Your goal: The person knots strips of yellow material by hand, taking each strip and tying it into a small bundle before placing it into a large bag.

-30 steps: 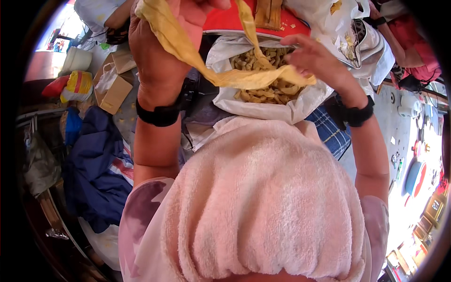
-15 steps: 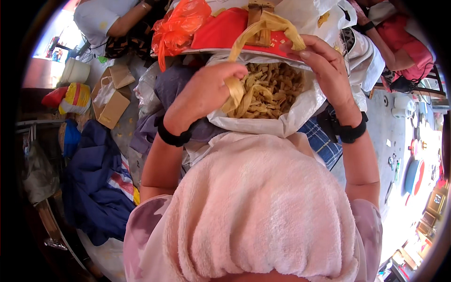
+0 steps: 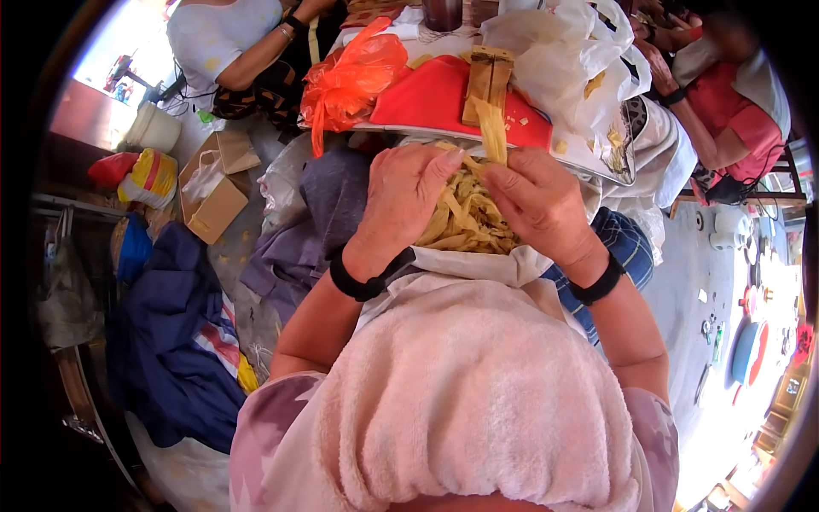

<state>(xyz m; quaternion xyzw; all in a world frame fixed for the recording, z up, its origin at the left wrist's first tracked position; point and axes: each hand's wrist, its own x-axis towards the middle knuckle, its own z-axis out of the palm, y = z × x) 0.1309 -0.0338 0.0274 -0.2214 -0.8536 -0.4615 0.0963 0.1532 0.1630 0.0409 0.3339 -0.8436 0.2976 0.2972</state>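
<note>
My right hand (image 3: 542,205) is closed on a pale yellow, flat strip (image 3: 492,124), which rises from my fingers over the end of a slotted wooden block (image 3: 482,72). My left hand (image 3: 401,196) is curled beside it, thumb toward the strip; what its fingers grip is hidden. Both hands are over a white sack (image 3: 490,264) filled with yellowish dried pieces and strips (image 3: 469,222). The block lies on a red mat (image 3: 409,98) on a pale tabletop just beyond the sack.
An orange plastic bag (image 3: 350,77) and white bags (image 3: 554,51) crowd the table. Co-workers sit at upper left (image 3: 222,43) and upper right (image 3: 725,102). A cardboard box (image 3: 209,205) and navy cloth (image 3: 166,341) are on the left; a pink towel (image 3: 469,384) covers my front.
The raised, looping strip has come down and now stretches from the block to my right hand. My hands have drawn closer together over the sack, and the view takes in more of the table.
</note>
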